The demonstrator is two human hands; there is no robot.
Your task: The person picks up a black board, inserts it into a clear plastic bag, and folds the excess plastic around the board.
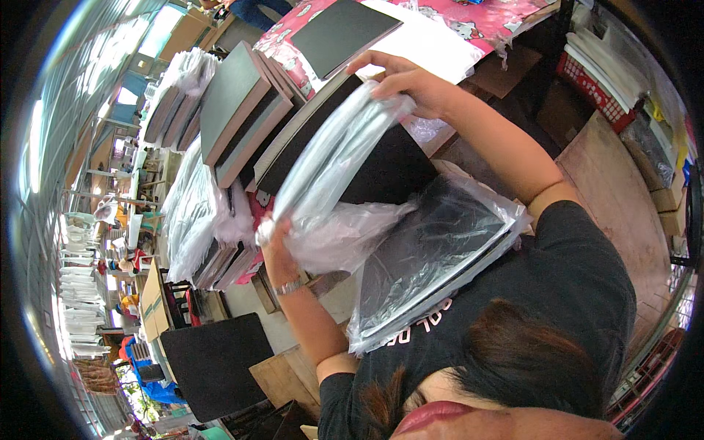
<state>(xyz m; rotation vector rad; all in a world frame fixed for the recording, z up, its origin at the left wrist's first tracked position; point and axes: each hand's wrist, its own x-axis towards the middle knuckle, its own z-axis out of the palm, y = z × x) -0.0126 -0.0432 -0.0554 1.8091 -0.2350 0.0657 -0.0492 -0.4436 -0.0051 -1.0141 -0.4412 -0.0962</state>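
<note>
My left hand (276, 236), below a wristwatch, is closed on one end of a clear plastic bag (323, 158). My right hand (402, 82) pinches the bag's other end, its index finger reaching toward the edge of a large black hardbound book (389, 165). The bag is stretched between both hands in front of that book, its loose part hanging crumpled and blurred. Whether the bag goes around the book, I cannot tell. Against my body leans a flat black book in clear plastic (433, 249).
Stacked dark hardbound books (238, 103) stand at the left, beside bundles wrapped in plastic (194, 209). A black flat board (345, 33) lies on the pink patterned table cover (469, 26). A black square panel (216, 363) sits lower left, a red basket (598, 92) far right.
</note>
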